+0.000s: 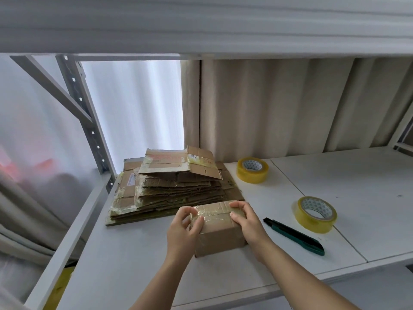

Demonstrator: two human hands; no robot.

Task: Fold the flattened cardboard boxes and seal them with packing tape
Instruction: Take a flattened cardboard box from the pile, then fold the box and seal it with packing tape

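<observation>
Seemingly light yet stiff-walled, the taped box (pixel 220 229) near the shelf's (pixel 335 220) front edge sits gripped at both ends by left hand (pixel 184 229) and right hand (pixel 247 220), safest held there.

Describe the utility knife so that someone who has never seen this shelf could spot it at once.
On the white shelf board, look right of the small taped box held in both hands. The utility knife lies flat there, just in front of the nearer tape roll. It is the only long, thin, dark green and black thing.
</observation>
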